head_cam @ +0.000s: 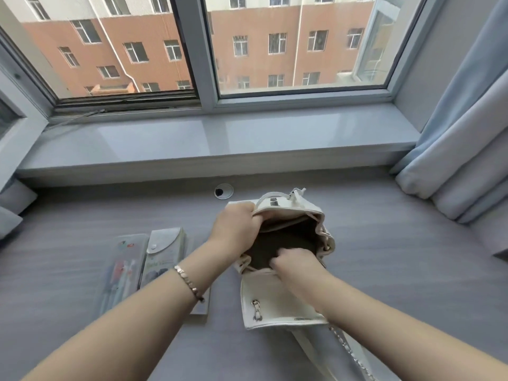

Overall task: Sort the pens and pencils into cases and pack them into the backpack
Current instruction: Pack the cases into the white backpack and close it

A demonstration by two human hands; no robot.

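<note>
On the table (384,257), left hand (237,224) and right hand (295,261) grip the backpack (275,306) rim.
If either grip slips, its slack mouth may collapse before the pencil cases (162,254) enter.

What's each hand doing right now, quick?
Left hand: closed, gripping the far-left rim of the backpack.
Right hand: closed, fingers curled over the backpack's near rim.

free: desk (398,270) right of backpack (275,303) | blocked: cases (162,251) left, curtain (453,160) far-right
</note>
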